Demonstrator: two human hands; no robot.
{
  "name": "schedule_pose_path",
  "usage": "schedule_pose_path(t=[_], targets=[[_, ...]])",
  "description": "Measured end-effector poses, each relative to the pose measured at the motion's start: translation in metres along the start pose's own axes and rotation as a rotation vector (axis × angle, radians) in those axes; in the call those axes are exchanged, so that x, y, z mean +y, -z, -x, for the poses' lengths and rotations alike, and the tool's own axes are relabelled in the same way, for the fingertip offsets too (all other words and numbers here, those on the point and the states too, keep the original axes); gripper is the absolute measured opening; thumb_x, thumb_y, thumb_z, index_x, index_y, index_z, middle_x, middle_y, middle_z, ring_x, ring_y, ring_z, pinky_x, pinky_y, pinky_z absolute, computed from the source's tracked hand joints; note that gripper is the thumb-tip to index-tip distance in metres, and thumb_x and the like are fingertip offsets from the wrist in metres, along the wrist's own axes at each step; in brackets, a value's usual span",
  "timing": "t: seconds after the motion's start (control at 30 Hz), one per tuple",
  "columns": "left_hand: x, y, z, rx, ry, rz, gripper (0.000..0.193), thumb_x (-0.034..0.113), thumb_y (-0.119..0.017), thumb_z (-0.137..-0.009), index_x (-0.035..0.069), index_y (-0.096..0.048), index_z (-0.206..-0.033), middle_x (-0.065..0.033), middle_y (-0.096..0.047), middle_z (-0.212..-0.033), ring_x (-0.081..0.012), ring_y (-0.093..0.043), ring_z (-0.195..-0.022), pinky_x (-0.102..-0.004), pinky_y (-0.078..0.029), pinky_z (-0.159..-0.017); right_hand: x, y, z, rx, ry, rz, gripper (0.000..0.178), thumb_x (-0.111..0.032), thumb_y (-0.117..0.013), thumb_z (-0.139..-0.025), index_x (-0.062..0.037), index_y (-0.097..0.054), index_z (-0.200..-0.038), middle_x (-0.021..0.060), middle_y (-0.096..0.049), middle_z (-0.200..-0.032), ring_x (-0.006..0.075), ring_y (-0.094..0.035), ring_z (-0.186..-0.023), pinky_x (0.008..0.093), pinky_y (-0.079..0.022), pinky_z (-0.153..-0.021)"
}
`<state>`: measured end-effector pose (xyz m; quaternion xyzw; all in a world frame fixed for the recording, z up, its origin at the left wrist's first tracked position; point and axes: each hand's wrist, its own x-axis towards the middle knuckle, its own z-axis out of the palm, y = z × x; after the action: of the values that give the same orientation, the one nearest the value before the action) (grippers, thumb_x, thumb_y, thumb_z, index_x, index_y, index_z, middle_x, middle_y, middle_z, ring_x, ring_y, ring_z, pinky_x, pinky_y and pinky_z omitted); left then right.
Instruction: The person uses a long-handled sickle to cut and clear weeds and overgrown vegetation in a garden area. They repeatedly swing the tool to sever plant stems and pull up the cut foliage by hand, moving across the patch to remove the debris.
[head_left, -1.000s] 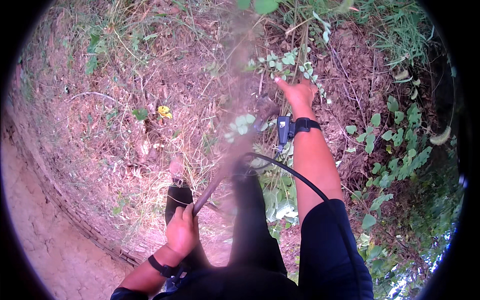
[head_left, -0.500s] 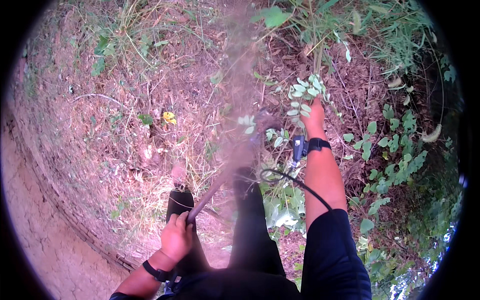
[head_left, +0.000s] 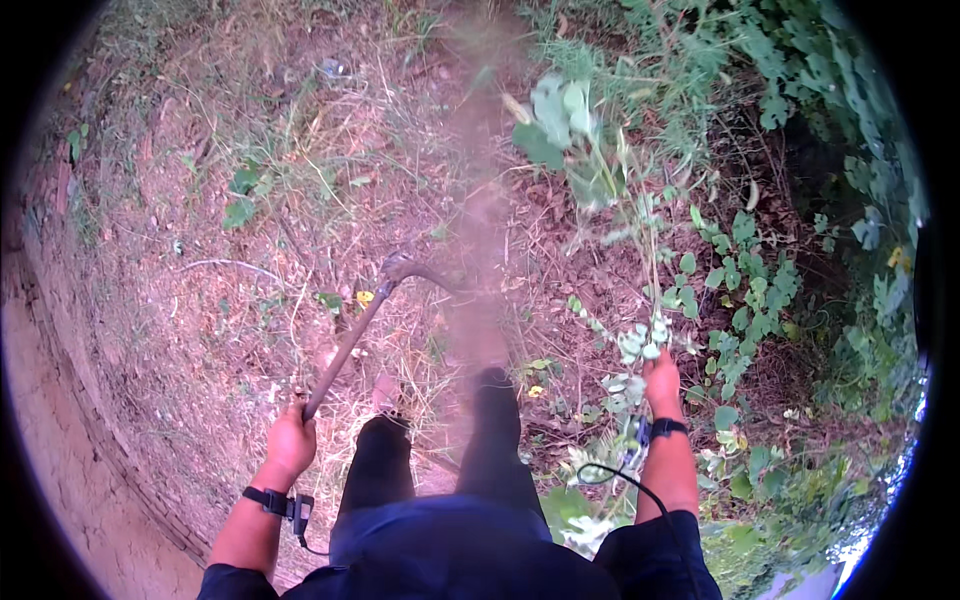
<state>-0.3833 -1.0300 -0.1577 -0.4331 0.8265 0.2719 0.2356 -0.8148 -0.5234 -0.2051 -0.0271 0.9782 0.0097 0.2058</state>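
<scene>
My left hand (head_left: 290, 443) is closed round the lower end of a sickle (head_left: 345, 350) with a long wooden handle. The tool slants up and away, and its curved blade bends right at the top; a blurred vertical band in the picture hides the blade's tip. On the right, my right hand (head_left: 661, 383) grips leafy weed stems (head_left: 652, 255). Small pale leaves gather around its fingers, and the thin stems reach away toward a blurred clump of broader leaves (head_left: 565, 120). The sickle is well apart from these stems.
Dry grass and leaf litter (head_left: 230, 330) cover the ground around my legs (head_left: 378, 460). A green vine (head_left: 750, 285) grows right of my right hand, with dense foliage (head_left: 870, 300) beyond it. Bare cracked earth (head_left: 70, 450) borders the left side. A black cable (head_left: 625, 478) loops near my right wrist.
My left hand has swung outward to the left, bringing the sickle's head into sight. My right hand has come nearer to me, with the leafy stems in it.
</scene>
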Motion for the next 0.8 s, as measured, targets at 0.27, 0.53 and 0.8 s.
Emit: schedule_pose_path(t=[0.27,0.53,0.8], targets=[[-0.104,0.082,0.031,0.022,0.051,-0.146,0.026,0.018,-0.059,-0.089,0.003,-0.061,-0.110,-0.0242,-0.066,-0.099,-0.0421,-0.064,-0.092,-0.0501,-0.052,-0.082,0.054,0.024,0.236,0.040,-0.159,-0.038,0.019,-0.018,-0.059,-0.086,-0.0030,-0.054,-0.096,0.0270,-0.064,-0.090,0.0487,-0.060,-0.087,0.0545,-0.048,-0.076],[-0.174,0.087,0.108,0.004,0.230,-0.117,0.030,0.019,-0.059,-0.084,-0.001,-0.068,-0.105,-0.0277,-0.068,-0.100,-0.0401,-0.066,-0.096,-0.0447,-0.052,-0.087,0.109,-0.005,0.391,-0.007,-0.345,-0.101,0.028,-0.021,-0.056,-0.089,-0.0069,-0.055,-0.114,0.0278,-0.066,-0.098,0.0460,-0.063,-0.093,0.0537,-0.049,-0.083],[-0.231,0.018,0.180,-0.100,0.430,0.153,0.025,0.016,-0.063,-0.082,-0.006,-0.069,-0.093,-0.0187,-0.069,-0.075,-0.0285,-0.069,-0.066,-0.0399,-0.055,-0.060,0.183,-0.034,0.452,-0.118,-0.505,-0.066,0.039,-0.024,-0.055,-0.089,-0.0052,-0.053,-0.124,0.0273,-0.065,-0.107,0.0446,-0.063,-0.098,0.0527,-0.049,-0.087]])
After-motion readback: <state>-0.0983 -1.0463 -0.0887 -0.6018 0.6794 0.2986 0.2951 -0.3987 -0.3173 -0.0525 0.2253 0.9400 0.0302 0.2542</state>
